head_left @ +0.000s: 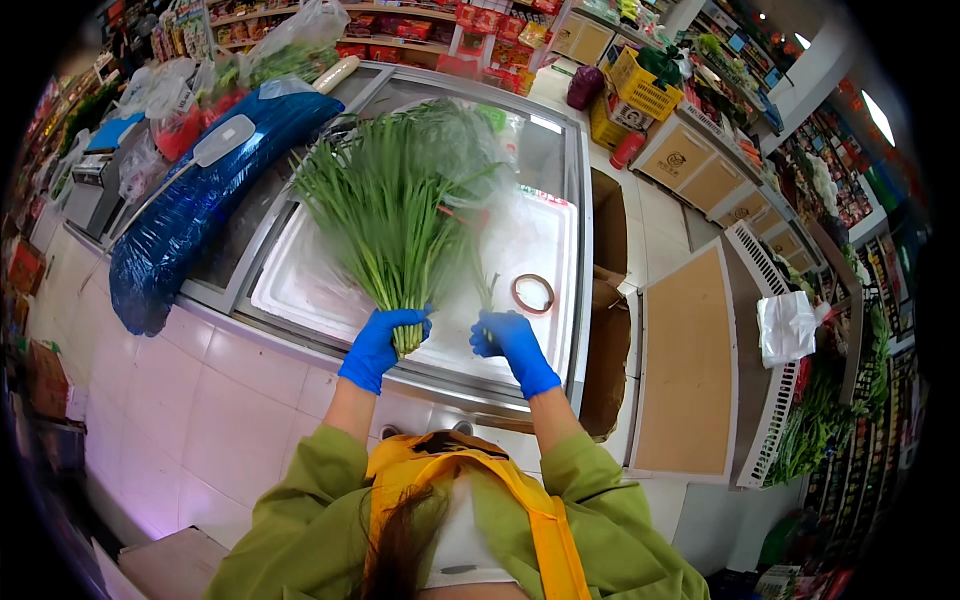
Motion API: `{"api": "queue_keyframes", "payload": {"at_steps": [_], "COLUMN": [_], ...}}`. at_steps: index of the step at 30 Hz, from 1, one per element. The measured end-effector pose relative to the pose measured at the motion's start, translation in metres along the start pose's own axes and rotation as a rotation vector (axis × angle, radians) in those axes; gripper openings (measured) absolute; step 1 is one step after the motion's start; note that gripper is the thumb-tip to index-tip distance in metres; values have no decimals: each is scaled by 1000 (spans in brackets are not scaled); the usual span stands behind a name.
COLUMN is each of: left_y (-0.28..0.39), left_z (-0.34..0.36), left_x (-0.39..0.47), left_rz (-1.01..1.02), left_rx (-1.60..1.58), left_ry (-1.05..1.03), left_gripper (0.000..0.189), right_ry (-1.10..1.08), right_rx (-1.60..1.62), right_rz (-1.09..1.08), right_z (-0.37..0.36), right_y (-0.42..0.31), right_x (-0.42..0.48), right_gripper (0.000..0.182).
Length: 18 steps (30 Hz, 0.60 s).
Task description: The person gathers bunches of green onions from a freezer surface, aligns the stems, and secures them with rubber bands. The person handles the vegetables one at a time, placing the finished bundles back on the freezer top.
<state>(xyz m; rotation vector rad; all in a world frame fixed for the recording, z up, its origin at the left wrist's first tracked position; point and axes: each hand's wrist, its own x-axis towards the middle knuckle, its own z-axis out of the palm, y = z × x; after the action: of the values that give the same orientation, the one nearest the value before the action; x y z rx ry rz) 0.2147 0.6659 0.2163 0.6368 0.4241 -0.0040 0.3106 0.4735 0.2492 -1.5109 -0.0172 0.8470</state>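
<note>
My left hand (384,341), in a blue glove, grips the lower stems of a large bunch of leafy green stalks (390,225), perhaps garlic chives; the leaves fan out away from me. To its right my right hand (510,341), also gloved in blue, has its fingers curled round a few thin green stalks (484,281). Both hands are over a white foam tray (330,300) on a glass-topped chest with a metal frame. A roll of brown tape (533,293) lies in the tray beyond my right hand. Clear plastic film (480,150) lies behind the bunch.
A long blue plastic-wrapped bundle (202,195) and a white fly swatter (225,140) lie at the left, by bagged vegetables (176,112). Cardboard boxes (606,337) stand right of the chest. Farther right are a wooden panel (686,375), yellow crates (645,82) and shelves of greens.
</note>
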Motion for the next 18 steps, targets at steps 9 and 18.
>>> {"api": "queue_keyframes", "payload": {"at_steps": [9,18], "left_y": [-11,-1], "left_z": [2,28], "left_x": [-1,-17], "left_rz": [-96,40], "left_rx": [-217,30], "left_ry": [-110,-58], "left_gripper": [20,26], "right_ry": [301,228], "right_rx": [-1172,-895], "right_rz": [-847,-488], "right_z": [75,51], "right_y": [23,2], "right_x": [-16,-16], "right_gripper": [20,28]}}
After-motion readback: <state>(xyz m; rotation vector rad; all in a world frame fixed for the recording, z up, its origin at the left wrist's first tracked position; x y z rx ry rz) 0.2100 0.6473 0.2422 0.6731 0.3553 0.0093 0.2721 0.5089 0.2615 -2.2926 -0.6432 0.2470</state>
